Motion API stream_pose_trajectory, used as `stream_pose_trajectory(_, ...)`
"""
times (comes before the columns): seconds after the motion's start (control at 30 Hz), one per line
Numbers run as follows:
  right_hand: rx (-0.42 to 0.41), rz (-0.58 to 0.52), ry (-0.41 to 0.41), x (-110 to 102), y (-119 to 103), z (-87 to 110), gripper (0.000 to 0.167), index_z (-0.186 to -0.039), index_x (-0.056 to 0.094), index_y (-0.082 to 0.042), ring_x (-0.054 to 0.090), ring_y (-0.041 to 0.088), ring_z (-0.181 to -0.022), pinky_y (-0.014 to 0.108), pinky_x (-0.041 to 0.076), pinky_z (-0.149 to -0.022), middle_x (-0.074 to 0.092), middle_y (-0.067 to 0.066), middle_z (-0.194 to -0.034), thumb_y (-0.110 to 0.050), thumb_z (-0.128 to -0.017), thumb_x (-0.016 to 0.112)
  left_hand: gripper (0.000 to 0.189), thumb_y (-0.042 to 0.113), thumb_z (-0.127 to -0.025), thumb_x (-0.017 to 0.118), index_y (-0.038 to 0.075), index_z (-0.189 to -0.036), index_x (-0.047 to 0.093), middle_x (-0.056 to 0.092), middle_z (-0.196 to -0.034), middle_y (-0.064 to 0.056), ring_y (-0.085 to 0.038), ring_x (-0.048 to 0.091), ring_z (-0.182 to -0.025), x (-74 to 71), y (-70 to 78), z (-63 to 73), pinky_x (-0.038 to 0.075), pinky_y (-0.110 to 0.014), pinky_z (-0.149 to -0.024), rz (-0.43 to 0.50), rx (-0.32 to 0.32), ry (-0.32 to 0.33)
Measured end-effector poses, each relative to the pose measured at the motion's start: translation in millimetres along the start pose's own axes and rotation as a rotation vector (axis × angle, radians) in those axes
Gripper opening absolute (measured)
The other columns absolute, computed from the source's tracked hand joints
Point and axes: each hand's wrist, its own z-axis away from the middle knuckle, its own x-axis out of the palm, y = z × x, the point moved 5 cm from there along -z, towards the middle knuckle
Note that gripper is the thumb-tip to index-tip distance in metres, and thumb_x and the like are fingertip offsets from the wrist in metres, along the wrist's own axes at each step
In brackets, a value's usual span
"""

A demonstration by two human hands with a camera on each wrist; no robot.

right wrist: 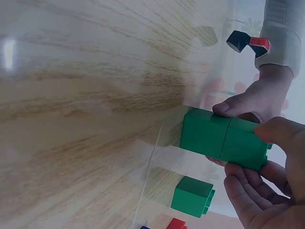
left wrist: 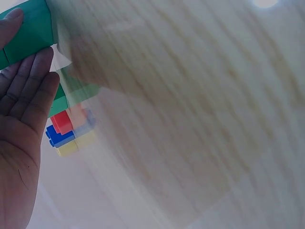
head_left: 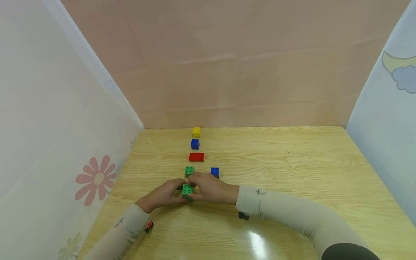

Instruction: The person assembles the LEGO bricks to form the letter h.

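Two green toy bricks stand stacked between both hands near the middle of the table. My left hand [head_left: 164, 195] pinches the lower green brick [right wrist: 205, 133] between thumb and fingers. From the other side, my right hand [head_left: 211, 188] grips the upper green brick [head_left: 187, 189], its thumb and fingertips on opposite faces. In the right wrist view the two bricks meet along a thin straight seam, with studs at the upper end. Just beyond the hands sits another green brick [head_left: 189, 170]. A blue brick [head_left: 215, 172] stands by the right hand's knuckles, partly covered by them.
Farther back, a long red brick [head_left: 196, 157], a second blue brick [head_left: 195, 144] and a yellow brick [head_left: 196, 132] form a rough line on the wooden table [head_left: 276, 159]. Patterned side walls and a brownish back panel border the table.
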Motion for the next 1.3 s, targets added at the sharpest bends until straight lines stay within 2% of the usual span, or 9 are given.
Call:
stream_pose_trajectory(0.37, 0.004, -0.021, -0.012, -5.0, -2.2, -1.6, 0.022, -0.098, 0.062, -0.015, 0.064, 0.012, -0.09, 0.01, 0.047, -0.068, 0.059, -0.006, -0.098, -0.029, -0.088, 0.075, 0.043, 0.04, -0.086, 0.075, 0.019, -0.119, 0.06, 0.061, -0.124, 0.008, -0.013, 0.059, -0.114, -1.8, 2.0, 0.1, 0.05, -0.032, -0.095, -0.014, 0.023, 0.008)
stream_pose_trajectory(0.77, 0.022, -0.046, 0.009, -3.8, 2.0, 1.5, 0.021, -0.097, 0.062, -0.016, 0.063, 0.012, -0.09, 0.013, 0.049, -0.073, 0.059, -0.007, -0.097, -0.027, -0.086, 0.076, 0.045, 0.036, -0.086, 0.075, 0.021, -0.125, 0.058, 0.059, -0.125, 0.011, -0.01, 0.057, -0.116, 1.1, 3.0, -3.2, 0.049, -0.028, -0.096, 0.018, 0.007, -0.016)
stream_pose_trajectory(1.0, 0.021, -0.044, 0.006, -1.7, 3.7, -0.1, 0.022, -0.1, 0.063, -0.017, 0.063, 0.011, -0.092, 0.013, 0.048, -0.074, 0.06, -0.008, -0.098, -0.028, -0.087, 0.075, 0.037, 0.038, -0.086, 0.075, 0.021, -0.115, 0.06, 0.063, -0.119, 0.009, -0.013, 0.06, -0.113, 0.0, 1.3, -2.6, 0.051, -0.031, -0.094, 0.015, 0.015, 0.009)
stream_pose_trajectory(1.1, 0.029, -0.054, 0.004, 1.1, 4.3, -0.5, 0.022, -0.102, 0.063, -0.017, 0.062, 0.01, -0.093, 0.012, 0.048, -0.075, 0.06, -0.009, -0.099, -0.03, -0.088, 0.075, 0.035, 0.039, -0.085, 0.075, 0.021, -0.112, 0.06, 0.063, -0.117, 0.01, -0.013, 0.06, -0.113, -0.2, -0.1, -0.7, 0.051, -0.031, -0.094, 0.007, -0.002, 0.006)
stream_pose_trajectory(1.3, 0.07, -0.077, 0.017, 4.0, 6.1, 3.3, 0.03, -0.112, 0.063, -0.017, 0.061, 0.008, -0.096, 0.015, 0.049, -0.078, 0.061, -0.009, -0.105, -0.034, -0.089, 0.073, 0.036, 0.04, -0.084, 0.076, 0.022, -0.111, 0.059, 0.063, -0.115, 0.012, -0.01, 0.059, -0.112, -0.4, -2.3, 0.2, 0.05, -0.03, -0.094, -0.006, -0.01, 0.003)
